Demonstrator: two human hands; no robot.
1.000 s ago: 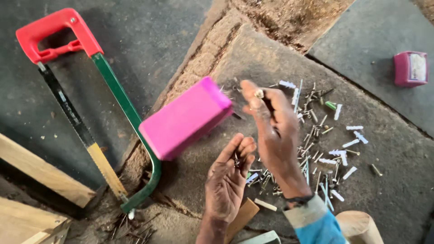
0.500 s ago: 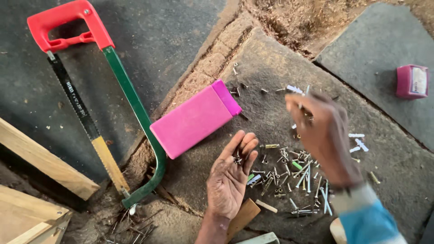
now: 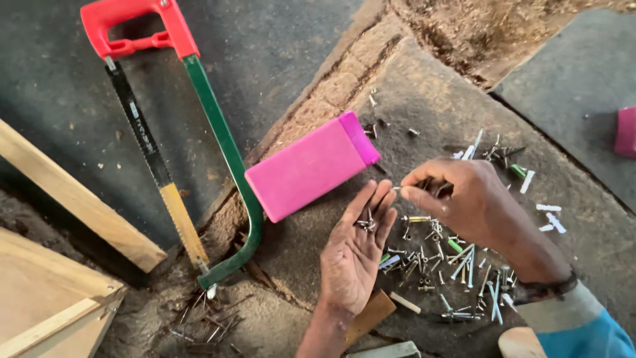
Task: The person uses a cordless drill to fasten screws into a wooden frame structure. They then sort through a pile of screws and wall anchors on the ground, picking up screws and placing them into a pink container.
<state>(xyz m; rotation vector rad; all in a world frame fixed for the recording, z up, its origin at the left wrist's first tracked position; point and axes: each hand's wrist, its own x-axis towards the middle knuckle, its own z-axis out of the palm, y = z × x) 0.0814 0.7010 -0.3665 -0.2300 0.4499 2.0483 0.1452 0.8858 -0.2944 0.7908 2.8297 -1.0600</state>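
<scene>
My left hand [image 3: 354, 255] lies palm up over the stone floor, fingers straight, with a few small screws [image 3: 366, 222] resting on the fingers. My right hand [image 3: 464, 199] hovers just right of it, thumb and forefinger pinched on a small screw [image 3: 397, 189] above the left fingertips. Under and around the right hand lies a scatter of screws, nails and white plastic plugs [image 3: 457, 262]. A pink rectangular box [image 3: 310, 166] lies just left of both hands.
A hacksaw [image 3: 199, 126] with a red handle and green frame lies left of the box. Wooden battens [image 3: 73, 199] and a wooden frame [image 3: 46, 305] sit at the lower left. Another pink object [image 3: 626, 131] shows at the right edge. A small wood block [image 3: 368, 317] lies under the left wrist.
My right hand has come down from the far side of the pile toward my left palm, now pinching a screw. The view has shifted, moving the second pink object to the right edge.
</scene>
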